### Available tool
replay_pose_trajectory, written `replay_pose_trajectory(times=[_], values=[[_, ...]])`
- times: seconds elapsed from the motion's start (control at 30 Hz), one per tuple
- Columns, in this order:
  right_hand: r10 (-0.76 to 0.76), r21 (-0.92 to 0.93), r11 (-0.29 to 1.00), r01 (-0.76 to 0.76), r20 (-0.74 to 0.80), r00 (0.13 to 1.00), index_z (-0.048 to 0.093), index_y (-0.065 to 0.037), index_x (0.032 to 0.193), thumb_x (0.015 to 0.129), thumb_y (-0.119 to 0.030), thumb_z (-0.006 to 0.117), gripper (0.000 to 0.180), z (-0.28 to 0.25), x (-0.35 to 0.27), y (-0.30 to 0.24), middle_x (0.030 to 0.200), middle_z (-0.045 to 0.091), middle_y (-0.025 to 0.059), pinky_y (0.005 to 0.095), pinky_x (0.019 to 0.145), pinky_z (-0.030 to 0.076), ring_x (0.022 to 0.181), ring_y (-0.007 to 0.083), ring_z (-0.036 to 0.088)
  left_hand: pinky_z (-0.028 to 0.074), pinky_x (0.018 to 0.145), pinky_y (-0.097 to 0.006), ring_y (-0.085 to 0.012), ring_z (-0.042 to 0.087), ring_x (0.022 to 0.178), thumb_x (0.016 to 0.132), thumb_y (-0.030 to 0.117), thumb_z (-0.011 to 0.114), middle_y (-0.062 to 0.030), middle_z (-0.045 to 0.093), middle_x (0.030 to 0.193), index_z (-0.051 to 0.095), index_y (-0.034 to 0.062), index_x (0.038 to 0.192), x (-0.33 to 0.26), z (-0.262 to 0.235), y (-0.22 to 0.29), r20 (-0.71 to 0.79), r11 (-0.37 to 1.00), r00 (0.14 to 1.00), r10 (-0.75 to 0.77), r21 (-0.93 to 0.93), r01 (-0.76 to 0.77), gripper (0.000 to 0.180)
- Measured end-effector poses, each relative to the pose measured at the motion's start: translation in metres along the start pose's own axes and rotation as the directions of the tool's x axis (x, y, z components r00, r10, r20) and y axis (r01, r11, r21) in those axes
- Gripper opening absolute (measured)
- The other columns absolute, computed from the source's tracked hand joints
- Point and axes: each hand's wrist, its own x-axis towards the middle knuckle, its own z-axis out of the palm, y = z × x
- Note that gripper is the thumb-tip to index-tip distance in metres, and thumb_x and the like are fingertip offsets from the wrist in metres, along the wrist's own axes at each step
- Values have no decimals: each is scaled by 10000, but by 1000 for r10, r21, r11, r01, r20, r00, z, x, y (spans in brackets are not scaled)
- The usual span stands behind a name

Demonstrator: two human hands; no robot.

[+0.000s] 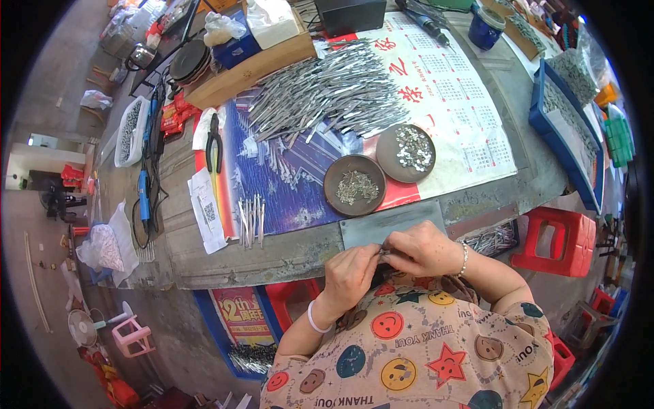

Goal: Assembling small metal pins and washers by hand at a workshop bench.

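The small piece (pixel 383 251) sits right between my fingertips, just off the near edge of the table (pixel 300 262), where my two hands meet. My left grip (pixel 349 276) pinches it from one side and my right grip (pixel 424 249) from the other, thumbs and fingers drawn together. Little of it shows past my fingers: it looks tiny and dark greyish, but I can't tell its shape. Just beyond my knuckles lies a flat grey plate (pixel 388 221) at the table's edge. Past that stand two round brown dishes touching or nearly so: the nearer dish (pixel 331 192) holds thin metal bits, the farther dish (pixel 385 165) silvery flakes. Behind them spreads a big heap of silvery metal strips (pixel 327 88), with black-handled pliers (pixel 214 143) to its left.
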Motion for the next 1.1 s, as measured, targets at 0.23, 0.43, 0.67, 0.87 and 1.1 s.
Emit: replay_pose_trajectory(times=[0.23,0.43,0.67,0.87,1.1], values=[[176,-265,912,-314,-438,882,577,-43,892,791,-101,623,126,-19,3,39,896,554,122,369,718,418,830,302,541,447,550,-236,-123,599,644,864,-20,562,-75,623,773,609,-17,1057,-10,2,0,27,938,969,-245,-245,244,198],[81,-516,802,-300,-404,911,602,-50,937,767,-148,652,202,-23,19,62,940,521,96,393,844,354,933,256,499,423,592,-177,-54,523,667,926,35,513,-49,623,868,568,-4,1103,-23,13,6,159,635,853,-497,-603,483,189],[106,-560,778,-284,-329,938,580,-44,851,752,-148,657,163,-21,24,65,904,515,93,391,832,353,912,254,492,419,606,-168,-38,501,681,932,40,510,-52,632,881,549,-14,1125,-23,13,4,171,530,828,-534,-695,486,205],[69,-508,821,-260,-364,929,530,-59,766,748,-118,652,136,-18,19,66,832,501,92,376,783,368,845,258,508,416,609,-166,-30,487,682,935,49,518,-44,627,895,556,-3,1132,-19,16,4,201,463,820,-536,-742,485,207],[203,120,978,-168,-411,889,562,-10,829,795,-68,644,106,-8,5,17,728,601,124,342,605,469,680,270,597,391,574,-161,-38,490,667,932,59,525,-53,635,945,570,16,1128,-11,17,5,204,302,781,-591,-841,448,205]])
